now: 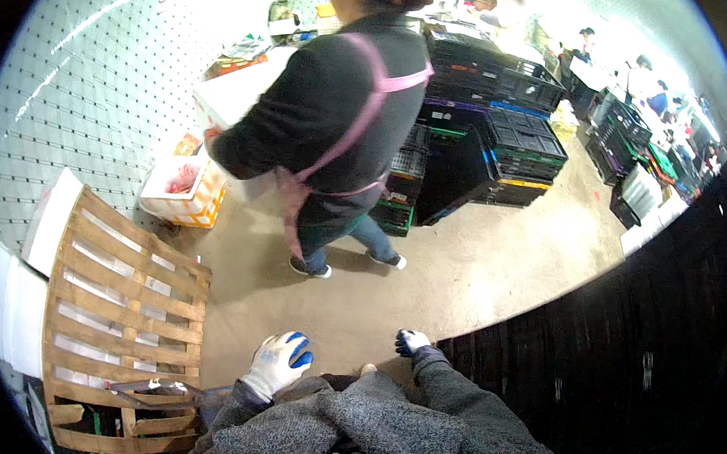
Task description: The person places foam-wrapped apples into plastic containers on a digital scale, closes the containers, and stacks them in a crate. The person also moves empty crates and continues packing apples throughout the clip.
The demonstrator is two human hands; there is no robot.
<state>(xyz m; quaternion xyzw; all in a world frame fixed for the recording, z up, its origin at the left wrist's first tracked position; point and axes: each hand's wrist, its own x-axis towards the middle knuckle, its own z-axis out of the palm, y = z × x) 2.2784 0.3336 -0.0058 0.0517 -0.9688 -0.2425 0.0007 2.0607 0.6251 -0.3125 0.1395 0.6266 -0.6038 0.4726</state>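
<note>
My left hand [278, 366], in a white work glove with blue coating on the fingers, hangs in front of my body. Its thumb and fingers are loosely bent and apart, with nothing between them. On the right, my right hand [411, 342] wears the same kind of glove. It looks open and holds nothing I can see, though it is small and partly turned away. Left of my left hand stands a slatted wooden pallet [124, 335], not touched by it. A dark metal bar with a loop-like end [158, 388] crosses the pallet's lower part.
A person in a pink apron [346, 116] stands ahead. Beside them are a white-and-orange foam box [184, 193] and stacks of black plastic crates [517, 141]. A large black ribbed surface [607, 362] fills the right side. Several people work far off.
</note>
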